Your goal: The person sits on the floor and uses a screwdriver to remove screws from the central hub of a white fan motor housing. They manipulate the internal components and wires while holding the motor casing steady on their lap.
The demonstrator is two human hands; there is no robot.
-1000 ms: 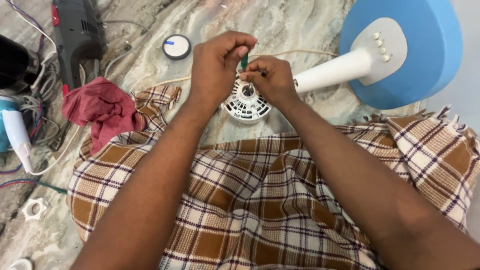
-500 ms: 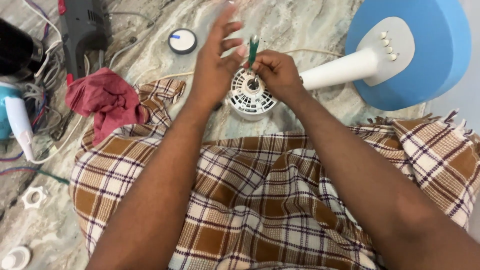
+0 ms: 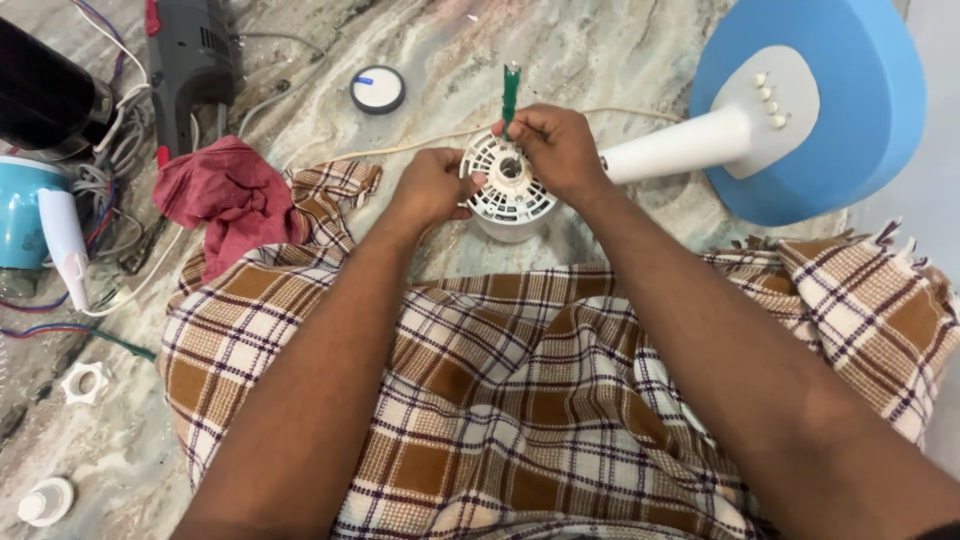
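Note:
A white fan motor housing [image 3: 508, 195] with a slotted round face lies on the marble floor, joined to a white stem [image 3: 675, 155] and a blue round fan base [image 3: 840, 110]. My left hand [image 3: 432, 186] grips the housing's left rim. My right hand [image 3: 555, 148] holds a green-handled screwdriver [image 3: 511, 92] upright, its tip down at the housing's centre hole. Both forearms reach out over my brown and white checked cloth [image 3: 500, 400].
A red rag [image 3: 225, 195] lies to the left. A dark power tool [image 3: 190, 60], tangled wires [image 3: 110, 150], a teal and white appliance [image 3: 30, 215], a round white and black disc [image 3: 377, 89], a white plastic nut [image 3: 84, 381] and a small white bottle [image 3: 45, 500] sit around.
My left hand has dropped from the screwdriver's top to the housing's left rim. The screwdriver's green handle now stands clear above my right hand.

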